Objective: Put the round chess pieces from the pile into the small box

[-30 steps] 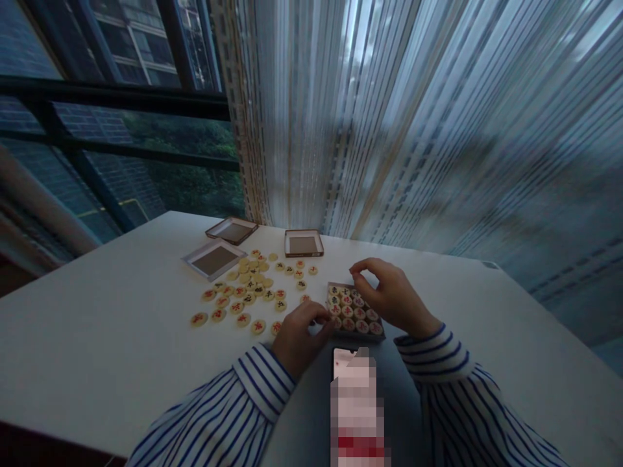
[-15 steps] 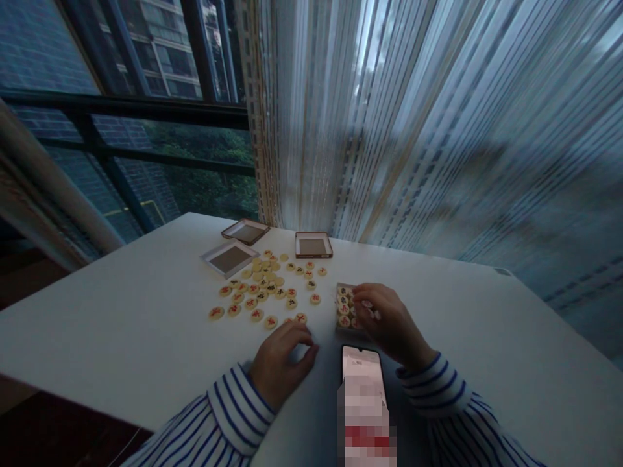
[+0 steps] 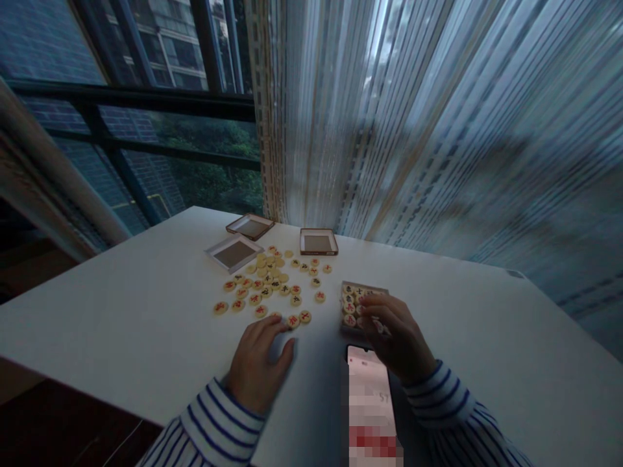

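Many round, pale xiangqi pieces [image 3: 256,299] with red or black characters lie scattered on the white table, some face down. My left hand [image 3: 257,363] is open at their near edge, thumb apart from the fingers, fingertips over a piece with a red character [image 3: 275,316] that they partly cover. My right hand [image 3: 402,337] reaches over a shallow box [image 3: 351,331] holding rows of xiangqi pieces [image 3: 349,309]. Its fingers are bent down onto the pieces there and hide part of the box. What lies between these fingertips is hidden.
A lit phone [image 3: 370,383] lies just in front of the box, between my forearms. Behind the loose pieces are a shallow grey tray [image 3: 214,250] and two brown-rimmed trays, one left [image 3: 233,228] and one right [image 3: 318,251]. A string curtain [image 3: 311,130] hangs at the table's far edge.
My left hand has moved left, and its thumb and fingers have spread from a near-closed ring. My right hand has shifted slightly over the box. The whole view has turned a little.
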A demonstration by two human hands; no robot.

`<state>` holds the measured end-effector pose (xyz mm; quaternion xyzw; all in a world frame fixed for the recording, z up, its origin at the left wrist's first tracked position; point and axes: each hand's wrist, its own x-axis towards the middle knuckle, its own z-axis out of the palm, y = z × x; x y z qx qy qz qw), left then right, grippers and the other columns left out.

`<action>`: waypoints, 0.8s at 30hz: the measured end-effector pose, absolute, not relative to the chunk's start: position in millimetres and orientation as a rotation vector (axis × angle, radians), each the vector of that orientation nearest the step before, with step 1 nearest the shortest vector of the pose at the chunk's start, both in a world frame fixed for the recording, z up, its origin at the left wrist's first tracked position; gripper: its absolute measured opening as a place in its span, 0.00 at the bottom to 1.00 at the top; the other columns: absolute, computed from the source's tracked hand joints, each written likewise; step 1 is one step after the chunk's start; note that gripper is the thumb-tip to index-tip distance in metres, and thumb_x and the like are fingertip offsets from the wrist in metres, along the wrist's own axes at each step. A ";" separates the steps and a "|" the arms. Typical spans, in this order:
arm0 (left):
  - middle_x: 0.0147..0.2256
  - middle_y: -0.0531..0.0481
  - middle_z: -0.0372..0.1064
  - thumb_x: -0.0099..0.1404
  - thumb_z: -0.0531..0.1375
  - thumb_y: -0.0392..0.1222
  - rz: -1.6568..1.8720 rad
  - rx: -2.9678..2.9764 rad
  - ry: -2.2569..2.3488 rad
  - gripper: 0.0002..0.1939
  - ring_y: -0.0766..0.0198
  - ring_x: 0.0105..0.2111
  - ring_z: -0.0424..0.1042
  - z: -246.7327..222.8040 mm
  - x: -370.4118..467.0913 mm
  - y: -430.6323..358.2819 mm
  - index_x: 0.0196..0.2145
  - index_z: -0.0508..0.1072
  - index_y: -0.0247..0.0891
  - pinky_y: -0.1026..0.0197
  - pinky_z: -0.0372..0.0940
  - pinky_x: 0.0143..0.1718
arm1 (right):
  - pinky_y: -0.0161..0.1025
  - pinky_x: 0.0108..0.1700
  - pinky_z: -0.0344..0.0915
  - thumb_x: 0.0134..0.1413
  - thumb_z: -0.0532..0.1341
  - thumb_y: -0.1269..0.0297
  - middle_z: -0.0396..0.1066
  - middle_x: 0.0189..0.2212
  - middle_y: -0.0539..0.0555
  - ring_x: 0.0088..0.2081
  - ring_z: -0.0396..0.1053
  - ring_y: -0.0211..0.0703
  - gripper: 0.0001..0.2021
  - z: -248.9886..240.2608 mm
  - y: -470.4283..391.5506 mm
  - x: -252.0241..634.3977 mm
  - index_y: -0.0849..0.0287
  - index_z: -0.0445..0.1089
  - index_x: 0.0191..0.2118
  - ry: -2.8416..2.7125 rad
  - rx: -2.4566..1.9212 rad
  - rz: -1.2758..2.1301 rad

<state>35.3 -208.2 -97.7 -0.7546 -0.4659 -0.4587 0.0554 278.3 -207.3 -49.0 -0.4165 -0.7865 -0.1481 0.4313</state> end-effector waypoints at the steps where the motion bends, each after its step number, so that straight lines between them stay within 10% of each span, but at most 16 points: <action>1: 0.37 0.43 0.73 0.58 0.58 0.39 -1.368 -2.301 -1.421 0.07 0.55 0.39 0.71 -99.1 35.4 -207.9 0.35 0.71 0.38 0.50 0.69 0.40 | 0.43 0.38 0.67 0.49 0.57 0.74 0.73 0.31 0.54 0.36 0.70 0.44 0.06 -49.1 -207.4 278.5 0.56 0.65 0.31 -1.956 -1.043 -0.371; 24: 0.49 0.37 0.66 0.58 0.59 0.43 -0.890 -2.388 -1.539 0.09 0.43 0.50 0.63 -95.4 41.0 -184.8 0.34 0.75 0.38 0.40 0.62 0.47 | 0.44 0.39 0.67 0.51 0.57 0.74 0.72 0.34 0.55 0.38 0.70 0.44 0.05 -58.9 -207.1 279.4 0.56 0.64 0.32 -2.001 -1.073 -0.308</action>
